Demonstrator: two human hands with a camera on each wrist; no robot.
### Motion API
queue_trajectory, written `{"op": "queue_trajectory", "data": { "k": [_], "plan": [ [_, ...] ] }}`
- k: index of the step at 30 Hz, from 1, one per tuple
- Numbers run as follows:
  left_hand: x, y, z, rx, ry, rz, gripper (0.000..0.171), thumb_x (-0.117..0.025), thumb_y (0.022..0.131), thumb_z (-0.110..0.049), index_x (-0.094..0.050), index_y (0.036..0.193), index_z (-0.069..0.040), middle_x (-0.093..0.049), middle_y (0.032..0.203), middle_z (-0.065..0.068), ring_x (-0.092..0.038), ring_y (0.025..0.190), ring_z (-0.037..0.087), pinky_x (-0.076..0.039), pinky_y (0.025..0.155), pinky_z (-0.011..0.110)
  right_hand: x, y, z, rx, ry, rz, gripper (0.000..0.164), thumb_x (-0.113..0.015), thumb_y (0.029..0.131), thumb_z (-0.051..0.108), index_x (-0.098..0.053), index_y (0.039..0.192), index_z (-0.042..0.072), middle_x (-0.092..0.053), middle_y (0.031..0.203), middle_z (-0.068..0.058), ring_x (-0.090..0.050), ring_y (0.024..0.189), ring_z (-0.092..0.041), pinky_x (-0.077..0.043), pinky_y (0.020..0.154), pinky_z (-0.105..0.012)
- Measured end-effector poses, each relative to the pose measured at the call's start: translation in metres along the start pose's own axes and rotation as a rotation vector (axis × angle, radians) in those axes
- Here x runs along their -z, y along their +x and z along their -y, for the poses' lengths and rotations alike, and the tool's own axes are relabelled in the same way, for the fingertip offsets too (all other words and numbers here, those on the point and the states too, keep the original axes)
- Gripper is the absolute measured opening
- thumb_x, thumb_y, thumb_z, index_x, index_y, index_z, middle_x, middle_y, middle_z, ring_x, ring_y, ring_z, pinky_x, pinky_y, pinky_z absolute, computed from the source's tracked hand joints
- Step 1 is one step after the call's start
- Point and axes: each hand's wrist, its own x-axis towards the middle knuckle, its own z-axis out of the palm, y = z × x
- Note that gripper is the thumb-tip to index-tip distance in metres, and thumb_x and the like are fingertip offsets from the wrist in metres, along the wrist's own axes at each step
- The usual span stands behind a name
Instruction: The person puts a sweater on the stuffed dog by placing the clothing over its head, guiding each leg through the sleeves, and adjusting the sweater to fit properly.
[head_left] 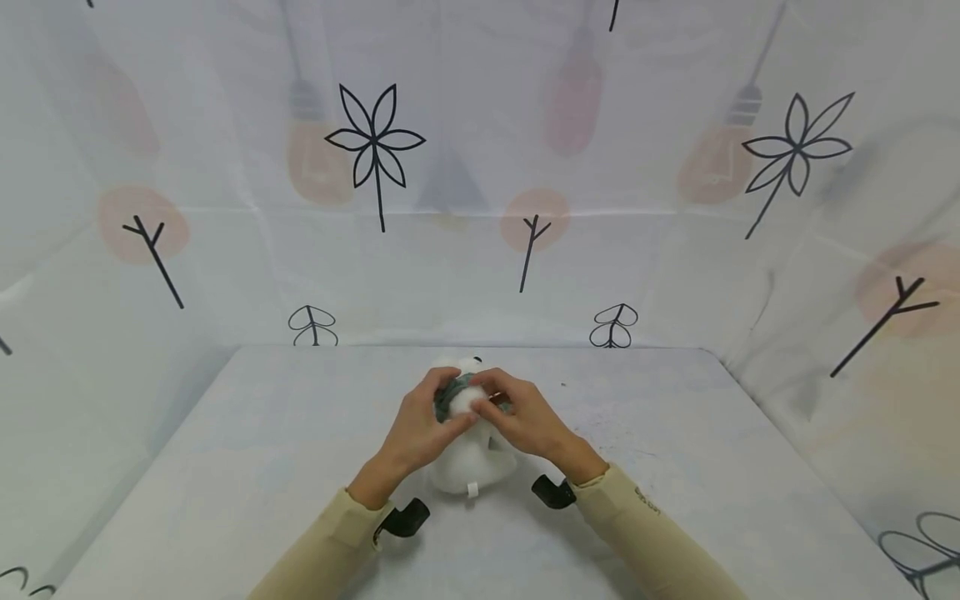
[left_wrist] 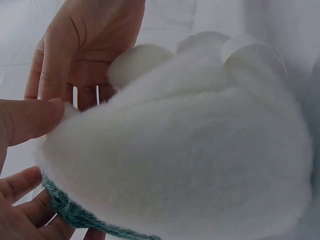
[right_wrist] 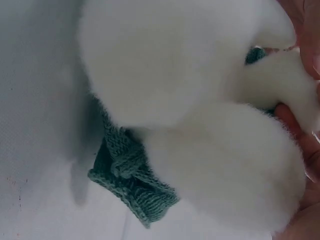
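Note:
A white plush toy wearing a green knitted scarf sits on the table, its back towards me. A small white tag sticks out at its base. My left hand grips the left side of the toy's upper part, fingers over the scarf and thumb on the white fur. From the other side my right hand holds the upper part with curled fingers and thumb. In the right wrist view a knotted scarf end hangs beside the round fluffy parts. The toy's front is mostly hidden.
The table has a pale cover, with faint dark specks to the right of the toy. A white curtain printed with flowers and twigs rises behind and at both sides. Black wrist mounts protrude by both sleeves.

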Motion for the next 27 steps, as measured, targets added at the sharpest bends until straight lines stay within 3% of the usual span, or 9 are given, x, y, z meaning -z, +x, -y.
{"op": "queue_trajectory", "data": {
  "k": [6,15,22,27],
  "plan": [
    [0.0004,0.0001,-0.002,0.012,0.014,-0.036,0.055,-0.073,0.082,-0.011,-0.047,0.13,-0.004,-0.061,0.11,0.011,-0.058,0.099,0.023,-0.048,0.083,0.045,-0.0001,0.0012,0.0015,-0.005,-0.015,0.018,0.026,-0.058,0.094,0.002,-0.056,0.119,-0.003,-0.063,0.105,-0.014,-0.062,0.093,-0.026,-0.052,0.079,-0.039],
    [-0.0013,0.0008,-0.0018,0.006,-0.005,-0.033,0.053,-0.067,0.078,0.003,-0.05,0.127,-0.004,-0.062,0.107,0.007,-0.057,0.096,0.017,-0.048,0.081,0.039,0.0023,0.0001,-0.0052,-0.007,-0.004,0.077,0.034,-0.06,0.095,0.02,-0.052,0.127,0.013,-0.059,0.117,-0.001,-0.06,0.093,-0.013,-0.051,0.077,-0.032],
    [-0.0032,0.0006,-0.0016,-0.015,-0.024,-0.028,0.057,-0.062,0.075,0.01,-0.051,0.128,-0.007,-0.06,0.106,0.005,-0.056,0.091,0.015,-0.048,0.077,0.036,0.0036,0.0006,-0.006,0.008,-0.012,0.09,0.036,-0.062,0.094,0.026,-0.051,0.127,0.015,-0.062,0.096,0.004,-0.056,0.081,-0.01,-0.048,0.07,-0.033],
    [-0.0061,0.0002,-0.0011,-0.057,0.007,-0.066,0.056,-0.061,0.073,0.013,-0.053,0.126,-0.005,-0.06,0.106,0.006,-0.056,0.088,0.015,-0.048,0.076,0.035,0.0015,0.0002,-0.0058,0.013,-0.037,0.09,0.035,-0.062,0.094,0.026,-0.052,0.126,0.016,-0.057,0.083,0.007,-0.052,0.072,-0.009,-0.045,0.063,-0.032]
  ]
}}
